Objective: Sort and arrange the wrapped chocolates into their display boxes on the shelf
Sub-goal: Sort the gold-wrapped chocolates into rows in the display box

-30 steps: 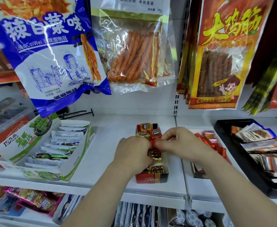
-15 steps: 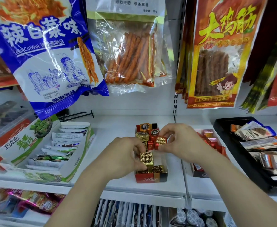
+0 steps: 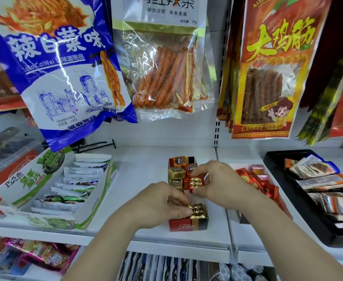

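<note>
A narrow red display box (image 3: 179, 226) stands on the white shelf (image 3: 146, 165), partly filled with gold, orange and red wrapped chocolates (image 3: 176, 174). My left hand (image 3: 158, 203) pinches a gold-wrapped chocolate (image 3: 196, 210) over the box's near end. My right hand (image 3: 217, 183) pinches a red chocolate with a gold top (image 3: 196, 182) above the box's middle. A second red box (image 3: 257, 186) of red-wrapped chocolates sits just to the right, partly hidden by my right forearm.
A green-and-white carton (image 3: 97, 203) of wrapped bars stands at the left. A black tray (image 3: 276, 159) of loose bars lies at the right. Snack bags (image 3: 65, 63) hang over the shelf's back. More goods fill the lower shelf (image 3: 166, 266).
My left hand has carried its gold chocolate down toward the box's near end. My right hand now shows a red chocolate with a gold top, held over the box's middle.
</note>
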